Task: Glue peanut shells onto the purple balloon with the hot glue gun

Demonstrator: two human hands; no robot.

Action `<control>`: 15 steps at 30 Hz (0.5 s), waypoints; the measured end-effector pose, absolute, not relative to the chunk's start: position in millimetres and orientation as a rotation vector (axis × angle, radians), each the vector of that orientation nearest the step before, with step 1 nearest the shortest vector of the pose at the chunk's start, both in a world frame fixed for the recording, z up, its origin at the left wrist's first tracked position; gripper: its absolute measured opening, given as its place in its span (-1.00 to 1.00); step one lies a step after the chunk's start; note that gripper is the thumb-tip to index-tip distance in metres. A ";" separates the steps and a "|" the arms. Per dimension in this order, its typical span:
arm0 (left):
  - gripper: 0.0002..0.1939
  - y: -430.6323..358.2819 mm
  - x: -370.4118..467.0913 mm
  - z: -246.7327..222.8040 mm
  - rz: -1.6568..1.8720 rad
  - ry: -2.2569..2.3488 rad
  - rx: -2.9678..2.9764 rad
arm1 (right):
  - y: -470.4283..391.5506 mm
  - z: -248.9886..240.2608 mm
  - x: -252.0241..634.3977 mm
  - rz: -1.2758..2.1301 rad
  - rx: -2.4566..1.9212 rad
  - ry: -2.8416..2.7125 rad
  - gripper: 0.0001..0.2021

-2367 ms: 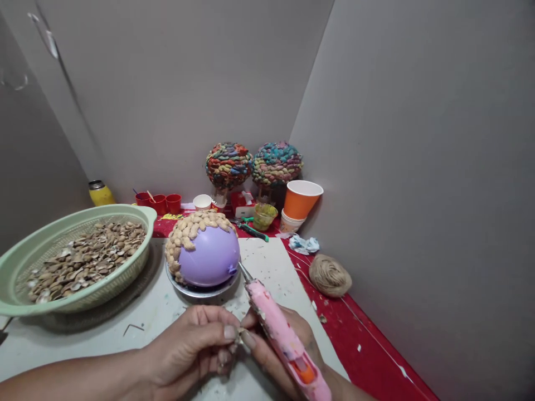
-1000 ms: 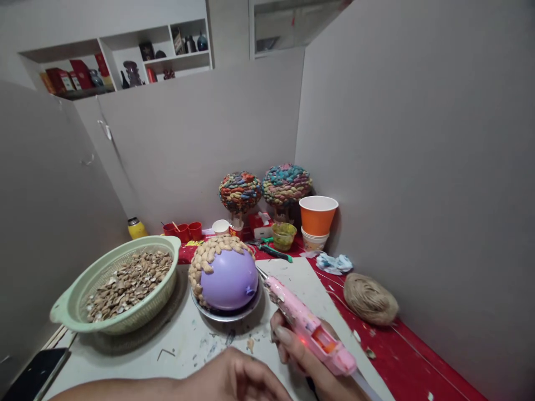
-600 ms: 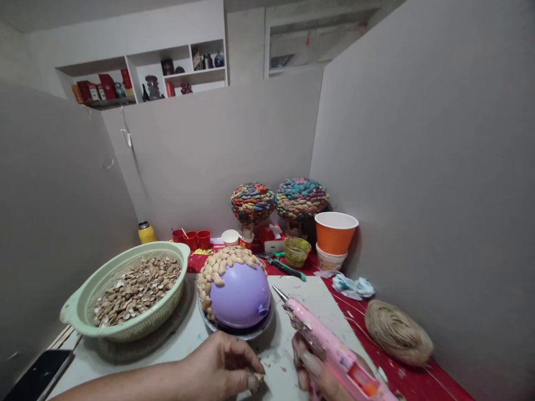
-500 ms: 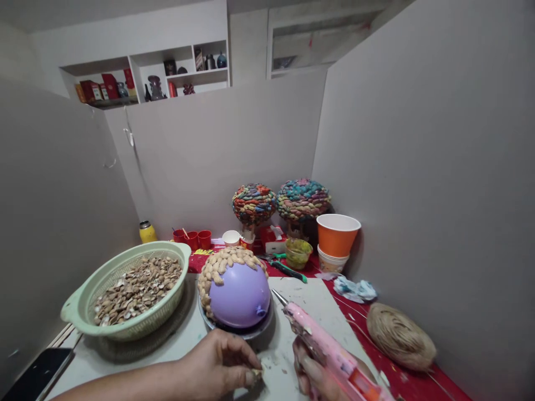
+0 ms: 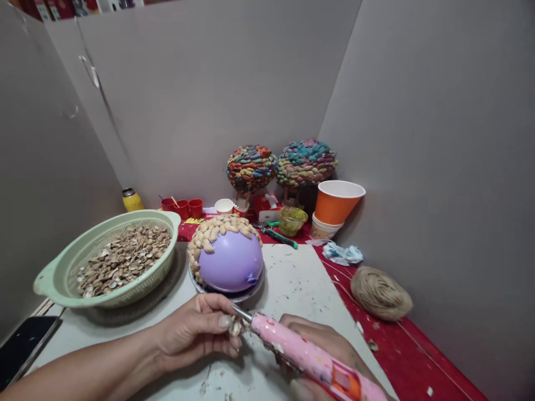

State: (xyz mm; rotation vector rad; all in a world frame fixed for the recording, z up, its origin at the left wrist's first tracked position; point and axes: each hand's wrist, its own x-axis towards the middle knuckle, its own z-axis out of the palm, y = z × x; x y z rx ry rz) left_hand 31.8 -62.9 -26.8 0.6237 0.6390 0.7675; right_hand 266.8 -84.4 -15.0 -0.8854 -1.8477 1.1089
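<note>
Between the thumb and fingers of my left hand [image 5: 192,331] is a small nut shell [image 5: 236,327], its hollow side showing. My right hand [image 5: 330,348] grips a pink hot glue gun [image 5: 292,344], whose metal nozzle points left and touches or nearly touches the shell. Just beyond my hands, a purple balloon [image 5: 232,263] rests in a shallow dark dish [image 5: 252,292]. Tan shells [image 5: 223,224] cover its top and left side; its front right is bare, with the knot facing me. Part of my right hand is hidden behind the gun.
A green colander [image 5: 121,301] of nut shells stands left, with a phone [image 5: 27,342] near it. Behind are red cups [image 5: 195,208], pliers [image 5: 280,238], an orange bucket [image 5: 338,203] and two colourful shell-covered balls [image 5: 252,169]. Twine [image 5: 380,293] lies right on the red cloth.
My left hand has lifted the shell from the board and turned it up. The glue gun has moved left, bringing its nozzle to the shell. The view has tipped downward.
</note>
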 end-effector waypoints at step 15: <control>-0.67 -47.0 29.3 -55.4 0.777 0.679 0.775 | -80.7 -8.8 272.3 0.722 -0.966 -1.981 -0.59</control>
